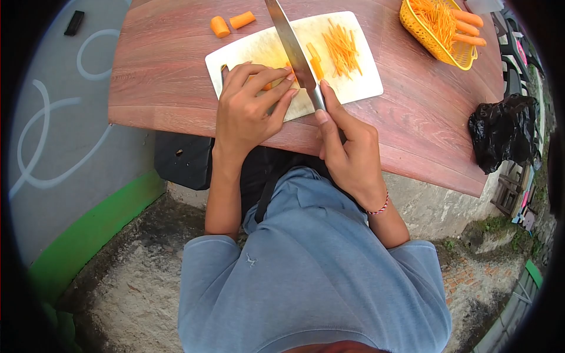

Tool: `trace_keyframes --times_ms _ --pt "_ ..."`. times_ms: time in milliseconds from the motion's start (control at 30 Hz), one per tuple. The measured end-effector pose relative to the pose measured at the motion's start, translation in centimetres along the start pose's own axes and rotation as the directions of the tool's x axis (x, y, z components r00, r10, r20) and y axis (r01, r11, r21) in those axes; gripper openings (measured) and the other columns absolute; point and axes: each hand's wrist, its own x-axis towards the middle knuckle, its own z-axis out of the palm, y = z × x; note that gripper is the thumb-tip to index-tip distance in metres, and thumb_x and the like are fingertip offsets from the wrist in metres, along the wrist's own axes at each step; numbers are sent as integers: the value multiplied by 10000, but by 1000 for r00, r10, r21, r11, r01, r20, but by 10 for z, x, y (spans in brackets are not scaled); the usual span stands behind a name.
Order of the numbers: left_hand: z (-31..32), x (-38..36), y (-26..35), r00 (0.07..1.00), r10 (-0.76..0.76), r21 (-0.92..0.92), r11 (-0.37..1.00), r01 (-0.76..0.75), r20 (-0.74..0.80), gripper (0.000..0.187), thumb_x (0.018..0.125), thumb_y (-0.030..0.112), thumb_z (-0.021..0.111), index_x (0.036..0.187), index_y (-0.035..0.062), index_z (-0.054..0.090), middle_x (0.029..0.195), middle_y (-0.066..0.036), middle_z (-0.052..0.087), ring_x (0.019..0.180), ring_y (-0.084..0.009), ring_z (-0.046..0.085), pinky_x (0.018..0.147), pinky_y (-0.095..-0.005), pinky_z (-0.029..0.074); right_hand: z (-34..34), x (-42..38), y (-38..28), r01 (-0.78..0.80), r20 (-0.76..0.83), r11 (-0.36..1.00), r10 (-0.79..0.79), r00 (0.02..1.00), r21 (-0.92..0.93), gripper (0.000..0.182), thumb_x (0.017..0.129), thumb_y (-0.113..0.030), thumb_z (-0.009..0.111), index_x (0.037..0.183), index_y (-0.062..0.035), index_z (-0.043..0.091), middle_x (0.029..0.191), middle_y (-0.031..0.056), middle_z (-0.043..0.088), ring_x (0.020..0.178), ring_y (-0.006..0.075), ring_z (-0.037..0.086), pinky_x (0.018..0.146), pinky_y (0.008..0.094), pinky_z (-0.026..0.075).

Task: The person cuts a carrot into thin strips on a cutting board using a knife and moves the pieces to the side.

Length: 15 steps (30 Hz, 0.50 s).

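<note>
My right hand grips the handle of a kitchen knife, its index finger and thumb close to the base of the blade. The blade points away from me over a white cutting board. Left of the blade, my left hand presses bent fingers onto a carrot piece, mostly hidden under them. Just right of the blade lie a few cut carrot slices. Farther right on the board is a pile of thin carrot strips. Two carrot chunks rest on the table beyond the board.
A yellow basket at the wooden table's far right holds shredded carrot and several peeled carrots. A black plastic bag is at the right edge. A black seat shows below the table's left front.
</note>
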Motion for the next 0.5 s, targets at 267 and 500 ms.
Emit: trace_keyframes --times_ms 267,500 --pt "0 -1 -1 1000 -1 -7 1000 1 -4 235 795 54 876 1028 46 843 1115 -46 801 1000 -264 708 890 -397 575 -3 -1 1 -6 14 1000 6 1000 13 444 1039 -66 653 1473 19 614 832 299 665 726 412 718 684 420 550" --pt "1 -1 -1 1000 3 -5 1000 -3 -8 237 792 49 877 1026 46 844 1114 -45 803 1000 -261 709 880 -389 578 1 -2 4 24 -4 1000 -24 1000 1 452 1032 -56 660 1476 19 612 818 291 664 707 412 708 669 422 543"
